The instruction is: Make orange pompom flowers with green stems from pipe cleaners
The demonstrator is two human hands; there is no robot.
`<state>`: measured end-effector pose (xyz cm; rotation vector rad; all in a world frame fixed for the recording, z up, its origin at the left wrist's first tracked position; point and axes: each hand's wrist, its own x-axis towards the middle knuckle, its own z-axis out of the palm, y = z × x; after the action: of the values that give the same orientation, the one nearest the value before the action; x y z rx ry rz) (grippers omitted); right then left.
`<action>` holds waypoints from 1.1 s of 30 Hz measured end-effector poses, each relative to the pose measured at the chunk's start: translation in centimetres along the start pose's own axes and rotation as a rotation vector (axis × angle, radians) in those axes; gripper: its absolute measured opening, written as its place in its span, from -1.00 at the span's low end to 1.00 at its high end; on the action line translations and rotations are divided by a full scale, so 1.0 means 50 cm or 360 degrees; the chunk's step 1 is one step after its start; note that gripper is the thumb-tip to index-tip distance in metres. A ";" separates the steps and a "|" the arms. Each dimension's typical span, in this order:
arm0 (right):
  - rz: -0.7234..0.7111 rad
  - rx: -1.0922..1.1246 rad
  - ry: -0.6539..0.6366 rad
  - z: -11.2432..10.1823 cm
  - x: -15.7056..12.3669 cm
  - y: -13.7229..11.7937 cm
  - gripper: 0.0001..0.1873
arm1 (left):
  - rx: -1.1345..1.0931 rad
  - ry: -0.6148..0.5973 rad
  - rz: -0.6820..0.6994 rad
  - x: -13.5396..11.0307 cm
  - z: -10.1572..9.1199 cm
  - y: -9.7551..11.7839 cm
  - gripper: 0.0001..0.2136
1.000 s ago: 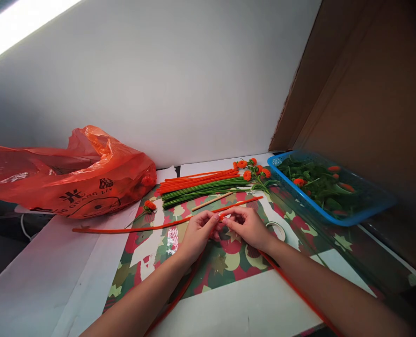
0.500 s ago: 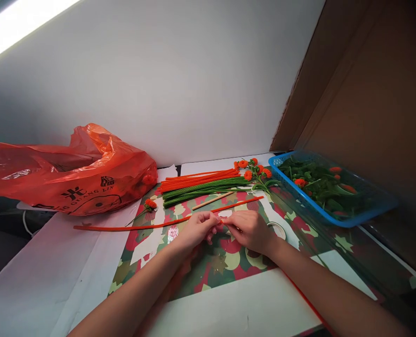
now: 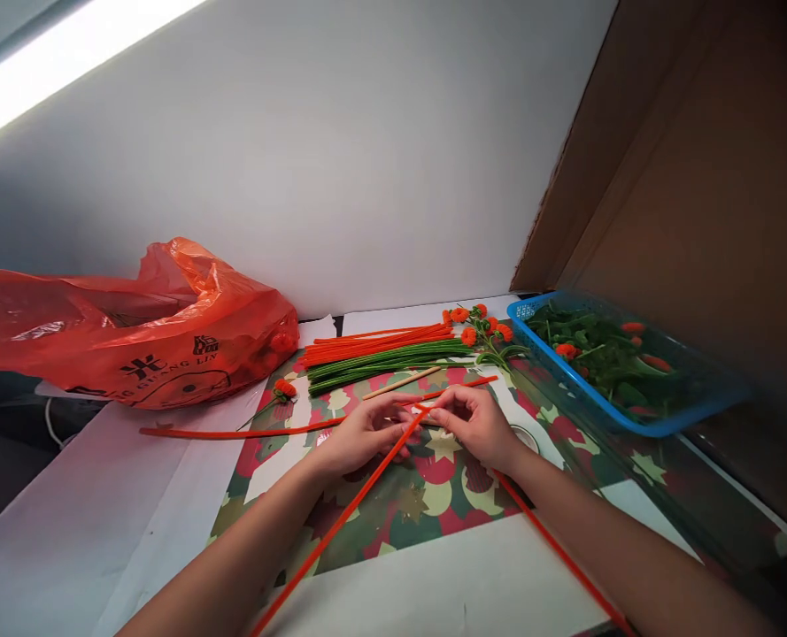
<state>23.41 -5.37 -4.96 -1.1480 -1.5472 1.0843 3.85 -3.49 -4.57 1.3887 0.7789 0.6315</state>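
An orange pipe cleaner (image 3: pixel 347 511) crosses in front of my left hand and runs from my right fingertips down to the lower edge of the view. My right hand (image 3: pixel 478 430) pinches it near its bend. Another orange length (image 3: pixel 559 548) trails below my right wrist, probably the same pipe cleaner. My left hand (image 3: pixel 365 435) faces the right one, its fingers curved and apart around the strand, which does not look gripped there. Behind both hands a separate orange pipe cleaner (image 3: pixel 234 434) lies across the table. Beside my right wrist is a roll of tape (image 3: pixel 524 437), partly hidden.
Orange pipe cleaners (image 3: pixel 373 345) and green stems (image 3: pixel 380 361) lie bundled behind a wooden stick (image 3: pixel 401 382). Orange flowers (image 3: pixel 469 335) rest near a blue basket (image 3: pixel 585 389) of leaves. A single flower (image 3: pixel 285 389) and a red plastic bag (image 3: pixel 187 345) are at left.
My hands have moved slightly apart and my left fingers have loosened. The orange pipe cleaner has come up in front of my left hand.
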 end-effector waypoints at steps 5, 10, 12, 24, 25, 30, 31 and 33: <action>0.0316 0.0291 -0.0090 -0.009 0.011 0.001 -0.77 | 0.0548 0.0332 0.0525 -0.001 0.018 -0.012 -0.67; 0.0327 0.0288 -0.0196 -0.001 0.009 0.005 -0.76 | 0.0857 0.0504 0.0749 -0.001 0.023 -0.023 -0.83; 0.0269 0.0234 -0.0186 0.004 0.007 0.006 -0.78 | 0.0932 0.0545 0.0699 -0.004 0.025 -0.022 -0.82; -0.1212 -0.1079 0.0000 0.005 -0.015 0.018 -0.81 | 0.0053 0.0273 -0.0458 0.003 0.026 0.020 -0.63; -0.1247 -0.1103 -0.0001 0.005 -0.016 0.018 -0.80 | 0.0034 0.0249 -0.0531 0.002 0.023 0.022 -0.63; -0.0663 -0.0591 0.0013 0.014 -0.019 0.006 -0.86 | 0.0228 0.0300 -0.0415 -0.001 0.022 0.025 -0.63; -0.0486 -0.0461 0.0030 0.015 -0.018 0.003 -0.87 | 0.0304 0.0326 -0.0316 -0.002 0.024 0.022 -0.62; -0.0199 -0.0191 0.0043 0.017 -0.014 0.002 -0.87 | 0.0519 0.0372 -0.0045 -0.005 0.028 0.017 -0.61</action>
<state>22.70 -6.13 -5.32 -1.1251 -1.6583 0.9004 4.83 -4.46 -3.69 1.6133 1.1244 0.6729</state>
